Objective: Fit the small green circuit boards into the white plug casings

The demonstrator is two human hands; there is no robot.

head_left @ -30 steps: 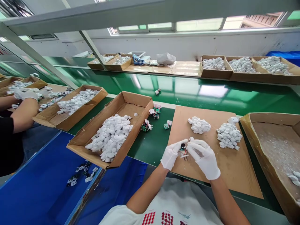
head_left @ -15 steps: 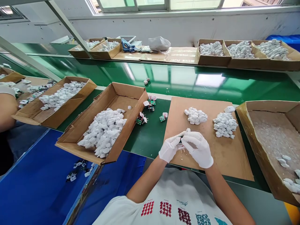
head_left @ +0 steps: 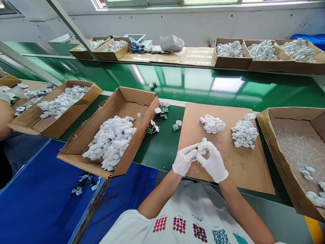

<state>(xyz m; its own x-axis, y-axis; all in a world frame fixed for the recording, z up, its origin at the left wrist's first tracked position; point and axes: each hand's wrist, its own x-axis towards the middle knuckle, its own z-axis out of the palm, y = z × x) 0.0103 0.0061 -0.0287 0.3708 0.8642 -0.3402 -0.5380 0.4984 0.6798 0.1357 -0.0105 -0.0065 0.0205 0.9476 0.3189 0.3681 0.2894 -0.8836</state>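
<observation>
Both hands wear white gloves and meet over the near part of a brown cardboard sheet (head_left: 228, 169). My left hand (head_left: 184, 159) is closed, its fingertips pinching a small circuit board with white parts that the gloves mostly hide. My right hand (head_left: 212, 159) closes on the same piece from the other side, thumb and forefinger together. Thin pins or wires show just below the fingertips. Beyond the hands lies a small pile of white plastic pieces (head_left: 212, 124). A larger white pile (head_left: 244, 134) sits to its right on the sheet.
Left of the sheet stands a cardboard box (head_left: 142, 142) holding white pieces. Loose green circuit boards (head_left: 177, 125) lie between them. At the right is another box (head_left: 281, 152) with a few white pieces. A co-worker's arm (head_left: 6, 118) shows at far left.
My hands stay together over the sheet, the right one turning slightly around the held piece. The whole view has shifted a little; the piles look the same.
</observation>
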